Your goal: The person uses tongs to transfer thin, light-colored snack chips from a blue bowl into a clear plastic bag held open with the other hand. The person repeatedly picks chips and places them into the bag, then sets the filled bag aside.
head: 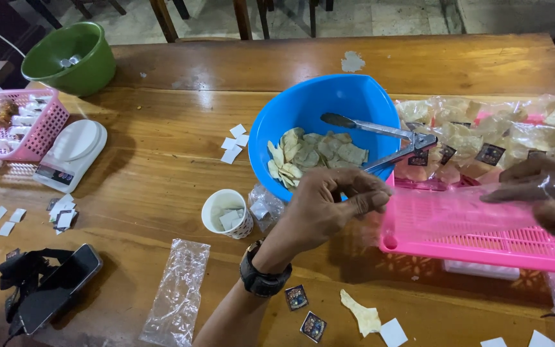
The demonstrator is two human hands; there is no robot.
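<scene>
My left hand (332, 205), with a black watch on its wrist, pinches one end of a clear plastic bag (448, 202) held just in front of the blue bowl (319, 106). At the right edge my right hand (547, 193) grips the bag's other end, stretching it over the pink tray (470, 241). The bowl holds pale chips (313, 154) and metal tongs (387, 138) resting on its rim.
Filled chip bags (483, 132) lie on the pink tray's far side. A paper cup (227, 213) of white slips, an empty plastic bag (178, 292), small stickers (304, 311), a white scale (72, 154), a pink basket (11, 125), a green bowl (72, 58) and a phone (56, 289) lie on the wooden table.
</scene>
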